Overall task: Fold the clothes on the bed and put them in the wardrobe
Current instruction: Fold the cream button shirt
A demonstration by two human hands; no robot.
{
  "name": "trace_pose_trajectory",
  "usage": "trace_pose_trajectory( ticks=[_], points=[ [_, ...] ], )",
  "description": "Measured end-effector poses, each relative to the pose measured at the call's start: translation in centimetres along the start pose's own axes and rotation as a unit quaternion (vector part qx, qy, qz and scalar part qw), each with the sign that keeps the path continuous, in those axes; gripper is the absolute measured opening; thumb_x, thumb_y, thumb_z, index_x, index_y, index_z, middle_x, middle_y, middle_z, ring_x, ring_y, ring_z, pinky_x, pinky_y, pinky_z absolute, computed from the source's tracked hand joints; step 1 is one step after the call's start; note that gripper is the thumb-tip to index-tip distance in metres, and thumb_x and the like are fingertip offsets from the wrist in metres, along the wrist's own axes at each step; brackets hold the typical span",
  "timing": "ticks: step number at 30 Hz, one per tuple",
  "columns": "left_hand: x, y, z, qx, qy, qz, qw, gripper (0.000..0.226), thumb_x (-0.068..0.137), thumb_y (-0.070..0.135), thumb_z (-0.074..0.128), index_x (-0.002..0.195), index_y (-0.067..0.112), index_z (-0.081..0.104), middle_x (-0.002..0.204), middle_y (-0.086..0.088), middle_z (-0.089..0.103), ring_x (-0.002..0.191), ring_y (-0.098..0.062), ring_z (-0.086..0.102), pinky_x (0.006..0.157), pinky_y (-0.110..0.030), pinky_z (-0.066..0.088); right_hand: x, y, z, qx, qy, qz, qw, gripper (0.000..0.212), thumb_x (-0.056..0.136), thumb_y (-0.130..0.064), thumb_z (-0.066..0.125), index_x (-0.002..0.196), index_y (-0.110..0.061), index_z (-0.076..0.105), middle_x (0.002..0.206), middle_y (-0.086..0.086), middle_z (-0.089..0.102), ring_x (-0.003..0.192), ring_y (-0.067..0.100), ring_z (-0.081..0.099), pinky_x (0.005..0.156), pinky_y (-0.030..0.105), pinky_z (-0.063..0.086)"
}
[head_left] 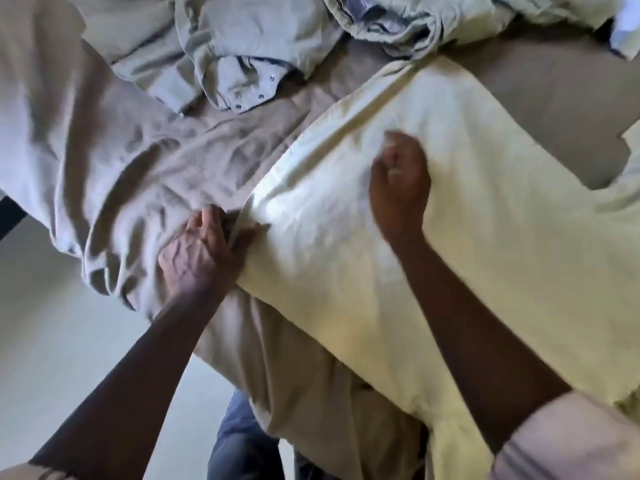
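A pale yellow garment [381, 271] lies spread across the bed's beige sheet [156, 161], running from upper middle to lower right. My left hand [204, 251] grips its left edge, with the thumb over the hem and the fingers tucked under. My right hand [398, 188] rests on top of the same garment with its fingers curled, bunching a bit of the fabric. A grey-green shirt with snap buttons [239, 74] lies crumpled at the back of the bed.
More pale green clothes [433, 22] are heaped at the far right of the bed. The bed's near edge drops to a light floor [52, 341] at the left. My blue trouser leg [242, 438] shows below.
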State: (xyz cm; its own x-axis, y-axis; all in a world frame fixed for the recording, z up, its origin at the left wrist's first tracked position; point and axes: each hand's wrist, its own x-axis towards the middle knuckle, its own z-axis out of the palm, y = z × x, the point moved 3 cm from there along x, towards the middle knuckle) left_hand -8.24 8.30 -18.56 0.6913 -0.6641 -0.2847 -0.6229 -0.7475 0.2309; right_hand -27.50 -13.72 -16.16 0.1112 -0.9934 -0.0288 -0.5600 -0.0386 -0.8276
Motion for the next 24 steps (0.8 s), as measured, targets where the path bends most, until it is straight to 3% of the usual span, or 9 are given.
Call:
trace_pose_trajectory(
  ticks=[3,6,7,9,11,14,17,21,24],
  points=[
    [-1.5,-0.9,-0.5,0.029,-0.01,0.007,0.999,0.055,0.09,0.076,0.052,0.095,0.022,0.061,0.104,-0.012,0.065,0.104,-0.035,0.062,0.08,-0.044,0.046,-11.2,1.6,-1.9,0.005,0.028,0.057,0.998,0.028,0.088,-0.015,0.053,0.109,-0.019,0.072,0.105,0.003,0.073,0.091,0.005,0.064,0.083,0.012,0.048],
    [-3.4,-1.9,-0.7,-0.055,0.033,-0.106,0.992,0.038,0.092,0.058,0.06,0.093,0.02,0.053,0.105,-0.016,0.066,0.103,-0.039,0.062,0.078,-0.044,0.043,-20.6,2.9,-5.5,0.049,0.143,0.269,0.951,0.024,0.09,-0.008,0.065,0.103,-0.027,0.063,0.092,-0.003,0.067,0.076,0.0,0.061,0.068,0.02,0.047],
    [-4.1,-1.9,-0.7,-0.1,0.057,-0.147,0.982,0.037,0.091,0.055,0.061,0.096,0.02,0.052,0.104,-0.015,0.067,0.105,-0.039,0.062,0.081,-0.044,0.043,-23.1,4.3,-6.6,0.081,0.193,0.365,0.907,0.027,0.089,-0.007,0.071,0.107,-0.023,0.06,0.093,-0.001,0.064,0.074,0.002,0.06,0.069,0.025,0.049],
    [-6.0,-0.2,-1.4,-0.165,0.099,-0.183,0.964,0.042,0.089,0.051,0.064,0.108,0.016,0.052,0.098,-0.008,0.071,0.106,-0.034,0.063,0.088,-0.041,0.044,-27.0,6.5,-8.9,0.177,0.279,0.547,0.769,0.048,0.079,-0.024,0.084,0.116,-0.013,0.056,0.101,0.005,0.064,0.083,0.014,0.064,0.076,0.035,0.057],
    [-7.6,1.7,-2.0,-0.211,0.098,-0.215,0.949,0.053,0.088,0.047,0.069,0.123,0.012,0.05,0.094,0.001,0.066,0.101,-0.023,0.061,0.087,-0.033,0.04,-28.9,7.6,-10.7,0.242,0.311,0.636,0.664,0.058,0.071,-0.044,0.084,0.112,-0.009,0.062,0.108,0.01,0.068,0.088,0.025,0.068,0.077,0.043,0.06],
    [-8.4,1.9,-1.0,-0.261,0.051,-0.286,0.921,0.067,0.081,0.053,0.076,0.129,0.017,0.046,0.107,0.003,0.053,0.1,-0.013,0.049,0.094,-0.032,0.042,-29.1,8.4,-12.0,0.315,0.307,0.681,0.586,0.036,0.09,-0.037,0.072,0.112,-0.008,0.065,0.108,0.009,0.069,0.084,0.024,0.064,0.062,0.032,0.051],
    [-7.3,0.3,1.6,-0.321,0.009,-0.356,0.878,0.067,0.053,0.069,0.079,0.103,0.031,0.054,0.096,0.0,0.065,0.086,-0.025,0.071,0.084,-0.042,0.061,-29.5,8.8,-12.6,0.364,0.293,0.68,0.565,0.033,0.093,-0.035,0.066,0.12,-0.018,0.059,0.104,0.002,0.063,0.081,0.019,0.058,0.066,0.028,0.045],
    [-5.5,-0.6,3.0,-0.446,-0.005,-0.39,0.806,0.043,0.051,0.046,0.083,0.079,0.021,0.062,0.089,-0.009,0.074,0.064,-0.023,0.07,0.049,-0.029,0.054,-29.5,9.3,-12.8,0.418,0.318,0.672,0.522,0.014,0.095,-0.031,0.064,0.093,-0.024,0.052,0.081,-0.004,0.053,0.071,0.013,0.051,0.067,0.026,0.043],
    [-6.5,3.1,-0.4,-0.471,0.044,-0.383,0.794,0.025,0.072,0.017,0.082,0.065,0.019,0.058,0.065,-0.004,0.061,0.045,-0.014,0.058,0.043,-0.026,0.052,-27.7,9.2,-14.6,0.394,0.382,0.645,0.532,0.027,0.092,-0.039,0.071,0.111,-0.024,0.061,0.092,-0.004,0.063,0.078,0.015,0.059,0.069,0.028,0.049]
  ],
)
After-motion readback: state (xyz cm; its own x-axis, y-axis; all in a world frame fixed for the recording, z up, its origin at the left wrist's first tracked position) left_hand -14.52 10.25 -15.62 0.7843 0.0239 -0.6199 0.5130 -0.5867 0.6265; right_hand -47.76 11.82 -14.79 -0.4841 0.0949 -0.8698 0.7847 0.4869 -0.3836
